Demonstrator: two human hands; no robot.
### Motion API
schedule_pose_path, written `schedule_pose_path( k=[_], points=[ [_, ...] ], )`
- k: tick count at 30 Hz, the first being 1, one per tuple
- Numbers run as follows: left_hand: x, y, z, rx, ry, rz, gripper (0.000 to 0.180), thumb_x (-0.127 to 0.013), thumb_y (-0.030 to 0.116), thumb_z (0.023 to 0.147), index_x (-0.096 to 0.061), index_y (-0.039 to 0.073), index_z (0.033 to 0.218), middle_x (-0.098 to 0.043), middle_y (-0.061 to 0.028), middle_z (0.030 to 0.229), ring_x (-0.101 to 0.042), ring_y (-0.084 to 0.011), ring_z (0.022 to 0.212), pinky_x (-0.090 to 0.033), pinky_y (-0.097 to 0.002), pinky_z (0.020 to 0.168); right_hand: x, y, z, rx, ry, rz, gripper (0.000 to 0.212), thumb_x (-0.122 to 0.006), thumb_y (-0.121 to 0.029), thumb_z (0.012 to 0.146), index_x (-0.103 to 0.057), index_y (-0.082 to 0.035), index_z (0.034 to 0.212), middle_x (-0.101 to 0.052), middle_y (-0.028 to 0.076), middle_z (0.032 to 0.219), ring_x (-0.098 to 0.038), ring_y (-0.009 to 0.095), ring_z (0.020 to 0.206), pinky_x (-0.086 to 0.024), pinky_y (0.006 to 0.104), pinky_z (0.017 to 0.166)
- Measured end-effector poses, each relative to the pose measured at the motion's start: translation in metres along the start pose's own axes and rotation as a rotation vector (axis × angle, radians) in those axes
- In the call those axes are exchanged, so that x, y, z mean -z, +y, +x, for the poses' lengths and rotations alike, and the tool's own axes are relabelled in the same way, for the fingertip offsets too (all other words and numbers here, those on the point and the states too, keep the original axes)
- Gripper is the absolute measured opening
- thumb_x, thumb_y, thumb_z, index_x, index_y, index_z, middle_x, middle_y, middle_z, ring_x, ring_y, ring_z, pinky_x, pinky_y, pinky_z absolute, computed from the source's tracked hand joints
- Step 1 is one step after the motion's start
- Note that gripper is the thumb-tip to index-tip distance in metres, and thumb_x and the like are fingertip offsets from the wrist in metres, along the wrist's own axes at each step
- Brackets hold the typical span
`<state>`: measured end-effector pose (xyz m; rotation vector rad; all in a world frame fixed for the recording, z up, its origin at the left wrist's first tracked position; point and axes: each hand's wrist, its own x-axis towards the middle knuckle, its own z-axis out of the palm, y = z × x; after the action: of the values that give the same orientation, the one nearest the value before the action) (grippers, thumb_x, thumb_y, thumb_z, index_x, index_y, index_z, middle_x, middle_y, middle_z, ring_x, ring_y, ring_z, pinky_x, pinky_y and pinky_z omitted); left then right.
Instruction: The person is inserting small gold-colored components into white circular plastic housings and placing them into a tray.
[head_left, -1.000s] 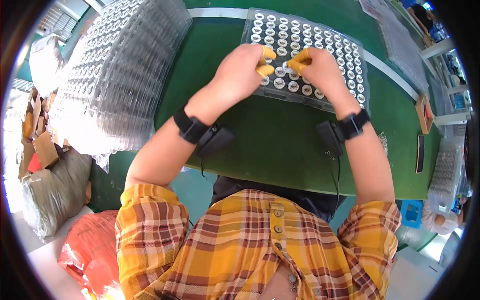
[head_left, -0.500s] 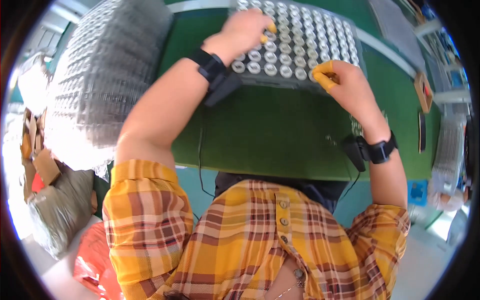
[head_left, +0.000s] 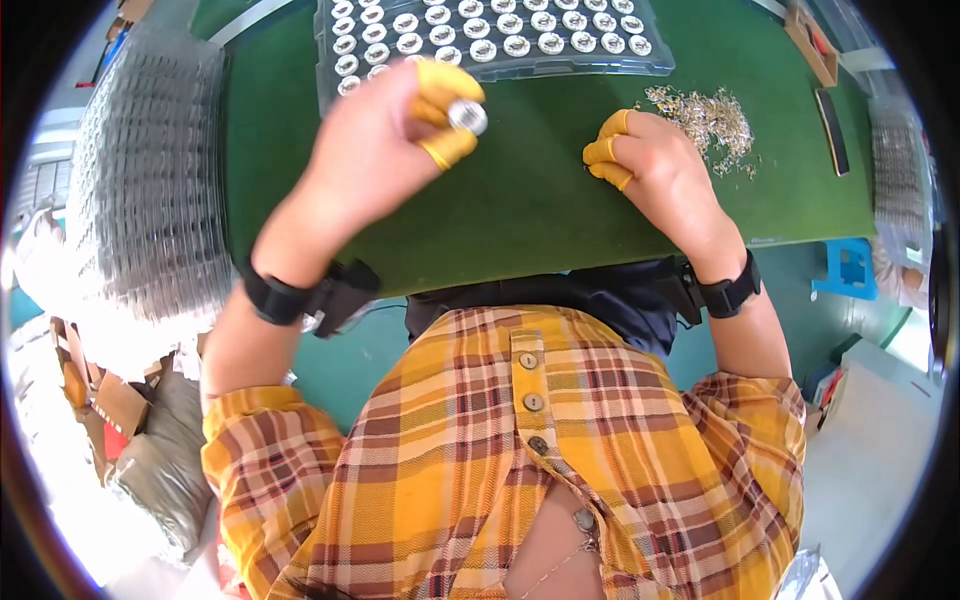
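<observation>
My left hand (head_left: 375,145) is raised over the near left of the table, wearing yellow finger cots. Between its thumb and fingers it pinches a small round white-and-silver part (head_left: 467,118). Just beyond it lies a transparent plastic tray (head_left: 570,68) with rows of similar round parts (head_left: 550,43). My right hand (head_left: 650,160), also in yellow finger cots, is low over the green table, its fingertips pressed together. Whatever they hold, if anything, is too small to see. Beside that hand spreads a loose pile of tiny metal pieces (head_left: 710,125).
A tall stack of transparent trays (head_left: 160,180) rises at the left of the green table (head_left: 530,215). Toward the right edge lie a dark strip (head_left: 831,132) and a small wooden box (head_left: 812,48). A blue stool (head_left: 850,268) stands beyond the table's right side.
My left hand has come back toward me from over the tray and now holds up a round part. My right hand has left the tray's near edge for a spot beside the metal pieces.
</observation>
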<state>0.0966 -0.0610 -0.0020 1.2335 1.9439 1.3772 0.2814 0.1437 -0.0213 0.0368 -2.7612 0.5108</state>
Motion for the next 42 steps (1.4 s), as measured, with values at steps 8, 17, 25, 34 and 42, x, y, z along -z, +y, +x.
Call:
schedule_pose_path(
  k=[8,17,25,34,42],
  points=[
    [-0.065,-0.003,-0.033,0.305,0.068,-0.491,0.031,-0.062,-0.01,0.082,-0.052,-0.002,0.111,-0.059,-0.008,0.101,-0.062,-0.0168,0.093,-0.053,-0.0286,0.084,0.002,-0.024,0.006,-0.058,-0.024,0.103,0.018,-0.069,0.003,0.063,-0.059,-0.004,0.077,-0.056,0.008,0.073,-0.059,0.023,0.065,-0.049,0.0311,0.058],
    [-0.073,-0.007,-0.036,0.217,0.083,-0.395,0.034,-0.063,-0.013,0.079,-0.055,-0.003,0.11,-0.06,-0.0079,0.104,-0.062,-0.0144,0.093,-0.053,-0.0266,0.084,-0.031,-0.047,0.0,-0.403,0.345,0.746,0.016,-0.072,0.001,0.077,-0.07,-0.003,0.092,-0.069,0.007,0.088,-0.066,0.011,0.074,-0.054,0.0223,0.066],
    [-0.075,-0.003,-0.036,0.196,0.087,-0.364,0.032,-0.067,-0.01,0.077,-0.056,-0.003,0.106,-0.062,-0.0072,0.097,-0.062,-0.0128,0.089,-0.054,-0.0246,0.078,-0.034,-0.05,0.0,-0.386,0.313,0.68,0.016,-0.073,-0.001,0.076,-0.07,-0.004,0.092,-0.069,0.007,0.086,-0.066,0.012,0.071,-0.055,0.0228,0.066],
    [-0.075,0.001,-0.037,0.149,0.084,-0.167,0.037,-0.068,-0.009,0.075,-0.057,0.0,0.109,-0.061,-0.0052,0.094,-0.061,-0.0118,0.084,-0.054,-0.0235,0.073,-0.022,-0.053,0.004,-0.184,0.26,0.383,0.016,-0.074,0.002,0.072,-0.07,-0.004,0.087,-0.067,0.009,0.083,-0.066,0.017,0.071,-0.052,0.0262,0.061],
    [-0.072,0.009,-0.041,-0.086,0.046,0.049,0.045,-0.068,-0.01,0.074,-0.058,0.008,0.113,-0.056,-0.005,0.091,-0.059,-0.012,0.077,-0.054,-0.0241,0.067,-0.016,-0.045,-0.006,-0.437,-0.003,0.749,0.02,-0.072,0.0,0.077,-0.067,0.0,0.096,-0.068,0.006,0.084,-0.064,0.011,0.072,-0.052,0.0226,0.062]
  ],
)
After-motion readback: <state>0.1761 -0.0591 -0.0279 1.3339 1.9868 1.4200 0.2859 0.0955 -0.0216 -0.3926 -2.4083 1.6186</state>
